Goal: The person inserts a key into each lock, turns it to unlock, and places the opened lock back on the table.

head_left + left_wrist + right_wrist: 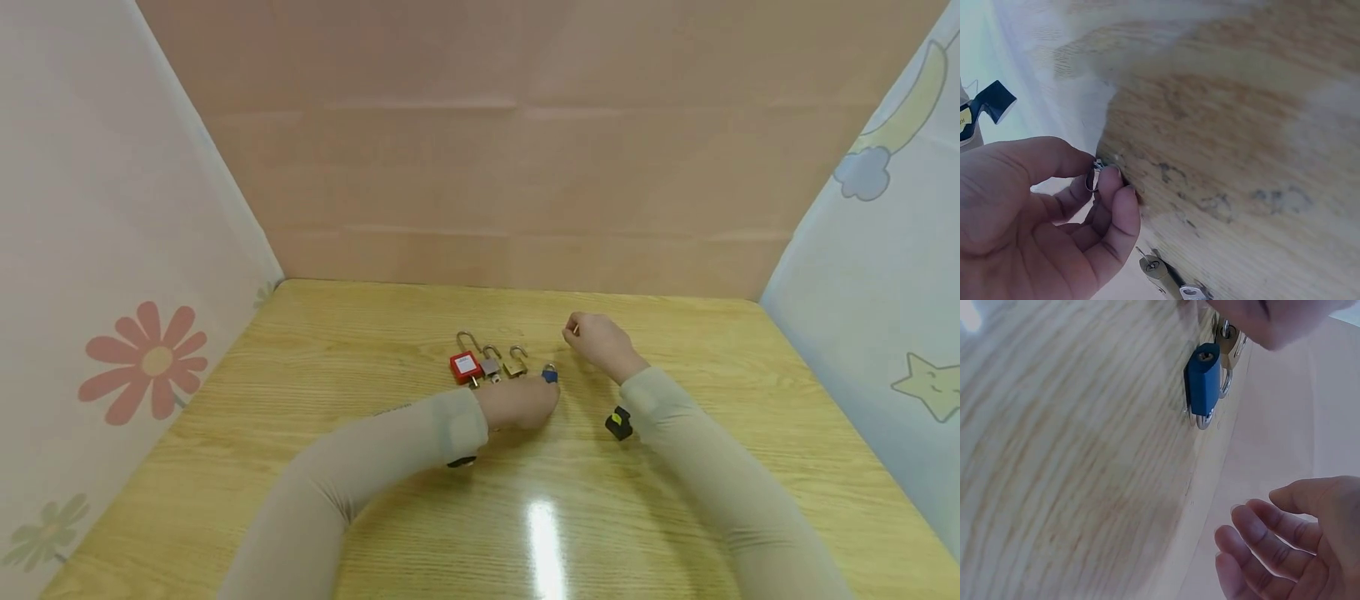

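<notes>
My left hand pinches a small metal key ring between thumb and fingertips; whatever hangs on it is mostly hidden. Just beyond that hand, a blue padlock lies on the table. Its keyhole faces out with no key in it, and its shackle sits close to the body. To its left are a brass padlock, a silver padlock and a red padlock, all with raised shackles. My right hand hovers right of the blue padlock, fingers loosely bent and holding nothing.
The wooden table ends at a pinkish back wall. Patterned panels rise on both sides. A black wrist device shows by the right sleeve. Light glares off the front of the table.
</notes>
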A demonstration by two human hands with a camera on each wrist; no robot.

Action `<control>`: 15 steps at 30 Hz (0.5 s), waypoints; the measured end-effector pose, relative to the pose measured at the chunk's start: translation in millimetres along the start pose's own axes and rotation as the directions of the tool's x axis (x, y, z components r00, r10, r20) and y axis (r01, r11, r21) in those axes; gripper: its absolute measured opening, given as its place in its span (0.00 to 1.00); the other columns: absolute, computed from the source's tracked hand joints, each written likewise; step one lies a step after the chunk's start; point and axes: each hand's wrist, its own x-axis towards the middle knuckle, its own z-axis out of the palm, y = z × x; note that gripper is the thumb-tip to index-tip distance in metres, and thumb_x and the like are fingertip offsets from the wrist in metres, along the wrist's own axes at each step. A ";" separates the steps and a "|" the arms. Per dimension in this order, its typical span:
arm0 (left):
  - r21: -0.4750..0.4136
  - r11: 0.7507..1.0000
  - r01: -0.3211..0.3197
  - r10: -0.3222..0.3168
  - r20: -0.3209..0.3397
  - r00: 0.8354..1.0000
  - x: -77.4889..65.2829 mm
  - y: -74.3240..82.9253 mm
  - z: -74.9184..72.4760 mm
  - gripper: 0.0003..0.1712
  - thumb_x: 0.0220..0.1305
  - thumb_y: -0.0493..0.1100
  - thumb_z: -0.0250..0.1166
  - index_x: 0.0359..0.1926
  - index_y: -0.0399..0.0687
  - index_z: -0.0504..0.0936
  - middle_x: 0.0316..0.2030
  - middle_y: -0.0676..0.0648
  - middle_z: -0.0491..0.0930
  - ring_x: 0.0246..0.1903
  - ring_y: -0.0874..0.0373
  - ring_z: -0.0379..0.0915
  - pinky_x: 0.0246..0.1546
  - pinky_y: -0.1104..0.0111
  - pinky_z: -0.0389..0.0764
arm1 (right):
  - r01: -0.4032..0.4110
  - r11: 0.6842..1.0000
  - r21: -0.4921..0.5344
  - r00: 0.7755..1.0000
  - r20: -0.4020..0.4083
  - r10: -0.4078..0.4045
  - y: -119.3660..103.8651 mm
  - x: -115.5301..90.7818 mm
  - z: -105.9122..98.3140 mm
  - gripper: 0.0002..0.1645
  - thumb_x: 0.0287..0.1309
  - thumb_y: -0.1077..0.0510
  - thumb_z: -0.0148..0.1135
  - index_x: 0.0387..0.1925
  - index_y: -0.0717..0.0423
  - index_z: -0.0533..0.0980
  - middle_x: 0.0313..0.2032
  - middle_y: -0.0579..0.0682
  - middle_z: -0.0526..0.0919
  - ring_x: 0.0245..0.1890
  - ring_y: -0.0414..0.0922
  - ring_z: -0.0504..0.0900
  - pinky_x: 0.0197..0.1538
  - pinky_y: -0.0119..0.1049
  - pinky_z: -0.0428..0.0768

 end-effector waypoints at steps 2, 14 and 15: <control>-0.030 0.999 0.027 -0.027 0.005 1.000 -0.3 0.8 -0.6 0.24 0.74 0.42 0.50 0.66 0.37 0.65 0.53 0.42 0.78 0.49 0.55 0.77 0.46 0.66 0.79 | 0.001 1.000 0.006 1.000 0.005 -0.001 -0.5 -0.5 -0.2 0.15 0.71 0.54 0.50 0.46 0.60 0.76 0.40 0.58 0.82 0.26 0.45 0.77 0.26 0.36 0.73; -0.189 0.982 -0.016 0.011 -0.031 0.999 -4.6 -10.7 -3.5 0.08 0.69 0.38 0.58 0.31 0.46 0.77 0.22 0.53 0.70 0.21 0.62 0.64 0.23 0.74 0.67 | 0.007 0.999 0.031 1.000 -0.008 -0.007 -0.7 -2.8 -0.5 0.15 0.71 0.54 0.49 0.45 0.61 0.76 0.38 0.58 0.82 0.23 0.44 0.75 0.25 0.35 0.72; -0.211 0.977 -0.029 0.021 -0.043 0.999 -4.8 -12.6 -3.8 0.08 0.68 0.38 0.60 0.29 0.46 0.78 0.21 0.54 0.71 0.21 0.63 0.64 0.22 0.75 0.67 | 0.007 1.000 0.031 1.000 -0.008 -0.006 -0.7 -2.9 -0.5 0.15 0.71 0.54 0.49 0.45 0.61 0.76 0.38 0.58 0.82 0.23 0.44 0.75 0.25 0.35 0.72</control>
